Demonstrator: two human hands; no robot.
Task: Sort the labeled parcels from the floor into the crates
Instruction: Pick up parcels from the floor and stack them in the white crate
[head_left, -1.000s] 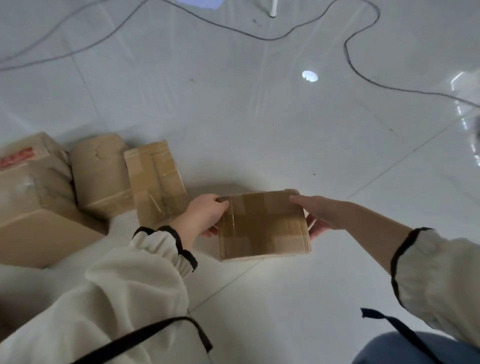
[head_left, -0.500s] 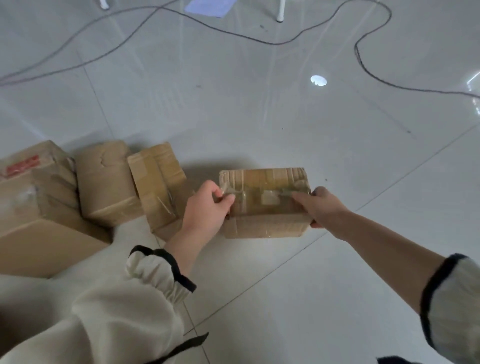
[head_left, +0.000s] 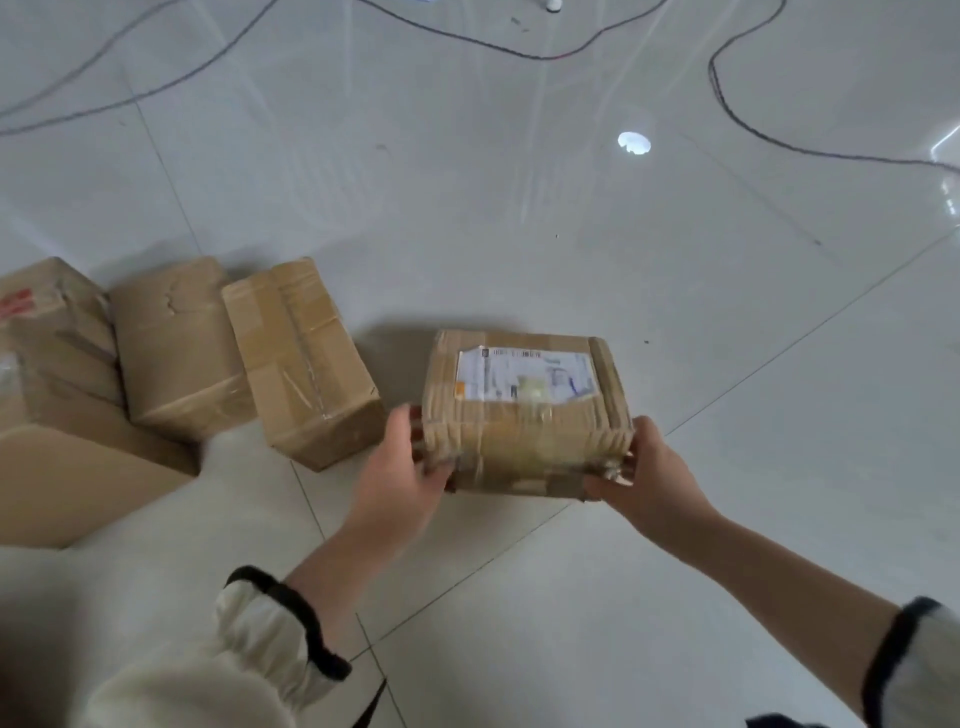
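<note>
A small taped cardboard parcel (head_left: 524, 431) is held just above the white floor, its white shipping label (head_left: 524, 375) facing up. My left hand (head_left: 402, 480) grips its near left corner, fingers curled under the edge. My right hand (head_left: 647, 475) grips the near right corner, thumb on the front face. Three more cardboard parcels lie on the floor to the left: a narrow taped one (head_left: 298, 364), a dented one (head_left: 174, 348) and a large one (head_left: 57, 405) with red print. No crate is in view.
Black cables (head_left: 753, 130) trail across the tiled floor (head_left: 467, 208) at the back and right. A bright light reflection (head_left: 634, 143) shines on the tiles. Open floor lies beyond and to the right of the held parcel.
The parcel has been rolled over in my hands, so the label side now faces up. Both hands shifted their grip to the near corners.
</note>
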